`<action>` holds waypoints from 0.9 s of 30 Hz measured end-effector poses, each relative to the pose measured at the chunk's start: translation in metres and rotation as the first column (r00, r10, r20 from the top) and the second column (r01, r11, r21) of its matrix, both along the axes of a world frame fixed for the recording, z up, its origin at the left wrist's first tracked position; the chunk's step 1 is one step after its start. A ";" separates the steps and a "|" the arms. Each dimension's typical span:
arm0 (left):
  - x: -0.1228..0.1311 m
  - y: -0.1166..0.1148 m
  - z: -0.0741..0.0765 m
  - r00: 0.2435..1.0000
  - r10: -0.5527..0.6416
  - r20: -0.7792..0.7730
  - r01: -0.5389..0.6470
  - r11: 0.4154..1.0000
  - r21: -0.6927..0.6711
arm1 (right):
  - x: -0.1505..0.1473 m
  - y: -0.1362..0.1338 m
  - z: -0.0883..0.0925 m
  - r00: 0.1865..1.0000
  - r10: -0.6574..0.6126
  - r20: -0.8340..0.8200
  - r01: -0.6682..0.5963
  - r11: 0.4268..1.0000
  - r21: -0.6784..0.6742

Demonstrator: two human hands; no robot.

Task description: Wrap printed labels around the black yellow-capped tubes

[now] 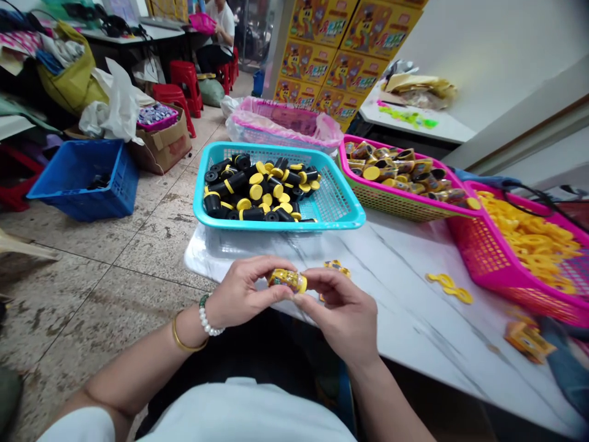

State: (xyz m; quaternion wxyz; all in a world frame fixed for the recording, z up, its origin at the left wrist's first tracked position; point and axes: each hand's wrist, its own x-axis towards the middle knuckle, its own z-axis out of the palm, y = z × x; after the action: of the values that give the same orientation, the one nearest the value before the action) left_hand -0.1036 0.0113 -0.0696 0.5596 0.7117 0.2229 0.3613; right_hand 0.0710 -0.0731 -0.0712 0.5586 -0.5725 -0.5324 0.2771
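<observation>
Between my hands is a small clear-and-yellow printed plastic cylinder (pixel 286 280) with a yellow cap on its right end. My left hand (pixel 243 291) pinches its left end between thumb and fingers. The fingertips of my right hand (pixel 345 313) close on the yellow cap end. Just beyond, a turquoise basket (pixel 343 215) holds many black cylinders with yellow caps (pixel 257 187). A few small printed yellow pieces (pixel 338 266) lie on the table behind my right hand, partly hidden by it.
A pink-rimmed basket (pixel 391 205) of printed cylinders and another pink basket (pixel 483 245) of yellow rings stand right on the marble-patterned table (pixel 414 307). Loose yellow rings (pixel 448 287) lie nearby. A blue crate (pixel 87 184) sits on the floor left. A person (pixel 221 31) sits far back.
</observation>
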 end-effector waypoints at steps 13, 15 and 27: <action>-0.005 0.008 -0.008 1.000 -0.009 -0.021 0.002 0.947 -0.321 | 0.005 0.012 -0.012 0.994 -0.003 0.105 -0.008 0.995 0.104; -0.004 0.009 -0.005 0.997 0.046 -0.068 -0.056 0.987 -0.153 | 0.004 0.015 -0.018 0.984 0.016 -0.175 -0.034 0.995 -0.098; 0.000 0.015 -0.014 0.984 -0.174 0.033 0.162 0.811 -0.562 | 0.011 0.021 -0.010 0.926 0.210 -0.314 -0.244 0.967 -0.073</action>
State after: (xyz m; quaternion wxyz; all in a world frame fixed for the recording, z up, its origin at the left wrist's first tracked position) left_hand -0.1036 0.0259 -0.0837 0.7717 0.5358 0.2613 0.2216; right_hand 0.0820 -0.0522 -0.0811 0.5656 -0.4875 -0.4866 0.4535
